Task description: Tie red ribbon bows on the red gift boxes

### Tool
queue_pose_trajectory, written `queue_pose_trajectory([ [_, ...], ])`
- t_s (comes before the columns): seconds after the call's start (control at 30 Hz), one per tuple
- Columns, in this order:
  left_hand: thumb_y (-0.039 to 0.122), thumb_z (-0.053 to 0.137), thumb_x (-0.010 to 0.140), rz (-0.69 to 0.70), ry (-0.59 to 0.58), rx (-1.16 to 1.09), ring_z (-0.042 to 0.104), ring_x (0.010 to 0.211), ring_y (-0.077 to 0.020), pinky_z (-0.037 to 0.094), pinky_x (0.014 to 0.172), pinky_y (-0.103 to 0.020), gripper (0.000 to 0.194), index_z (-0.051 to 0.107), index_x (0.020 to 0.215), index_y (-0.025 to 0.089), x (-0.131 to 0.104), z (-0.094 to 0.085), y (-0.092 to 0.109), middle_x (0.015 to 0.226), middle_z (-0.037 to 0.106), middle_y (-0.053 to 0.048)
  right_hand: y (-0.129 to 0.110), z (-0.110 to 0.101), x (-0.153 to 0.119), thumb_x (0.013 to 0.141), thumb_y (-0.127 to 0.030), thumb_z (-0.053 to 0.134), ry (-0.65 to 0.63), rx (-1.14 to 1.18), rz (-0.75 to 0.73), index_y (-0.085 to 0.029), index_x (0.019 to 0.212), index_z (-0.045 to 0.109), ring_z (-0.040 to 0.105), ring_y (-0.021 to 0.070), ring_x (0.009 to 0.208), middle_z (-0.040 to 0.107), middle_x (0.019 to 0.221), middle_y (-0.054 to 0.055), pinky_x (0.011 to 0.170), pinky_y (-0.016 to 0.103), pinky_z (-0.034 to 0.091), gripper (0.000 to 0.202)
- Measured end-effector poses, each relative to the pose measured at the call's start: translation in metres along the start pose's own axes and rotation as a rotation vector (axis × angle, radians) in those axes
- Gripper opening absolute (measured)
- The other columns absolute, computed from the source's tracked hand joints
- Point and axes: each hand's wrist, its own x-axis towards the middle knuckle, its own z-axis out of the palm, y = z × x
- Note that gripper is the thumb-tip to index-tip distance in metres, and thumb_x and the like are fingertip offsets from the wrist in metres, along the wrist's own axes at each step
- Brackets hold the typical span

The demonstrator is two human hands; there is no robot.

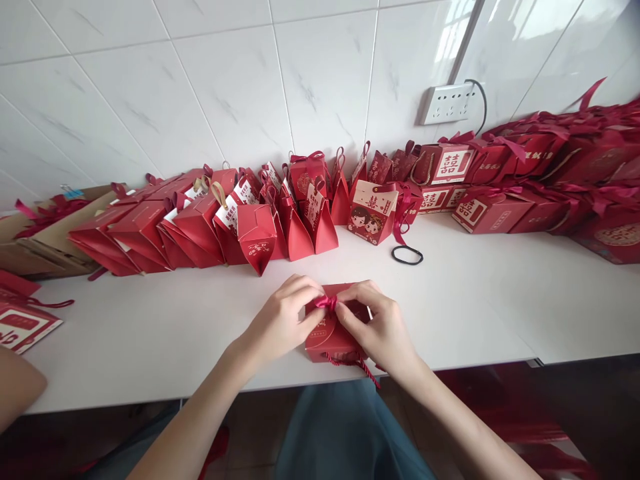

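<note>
A red gift box (320, 343) lies on the white table near its front edge, below both my hands. On its top is a dark pink ribbon (327, 303) gathered into a small knot or bow. My left hand (290, 313) pinches the ribbon's left side between thumb and fingers. From the other side my right hand (377, 317) pinches the ribbon close to the knot. A twisted red cord (353, 362) hangs over the box's front side. The fingers partly cover the box top and the ribbon ends.
Many red boxes (193, 230) crowd the table's back along the tiled wall, with more beribboned boxes (495, 210) at right. A black hair tie (407, 255) lies behind my box. Cardboard carton (30, 253) stands left; another person's arm (17, 393) shows at the left edge.
</note>
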Motion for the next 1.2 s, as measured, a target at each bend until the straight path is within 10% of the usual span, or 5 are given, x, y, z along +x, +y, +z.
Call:
queue_pose_trajectory([
  [0.5,0.029,0.047,0.09,-0.329,0.276,-0.253,0.059,0.092,-0.0181,0.047,0.085,-0.03,0.02,0.059,0.077,0.018,-0.004,0.031,0.022,0.093,0.06,-0.005,-0.002,-0.005,-0.001,0.088,-0.022,0.053,0.002,-0.077,-0.025,-0.021,0.082,0.065,0.058,0.0171,0.075,0.067,0.08,0.003,0.066,0.029,0.047,0.014],
  [1.2,0.033,0.047,0.088,-0.458,0.207,-0.482,0.055,0.096,-0.0187,0.044,0.086,-0.027,0.036,0.047,0.056,0.017,-0.002,0.031,0.018,0.098,0.056,-0.006,0.016,-0.021,0.003,0.087,-0.013,0.049,-0.08,0.045,-0.118,-0.021,0.085,0.057,0.062,0.0165,0.086,0.062,0.097,0.006,0.071,0.03,0.052,0.011],
])
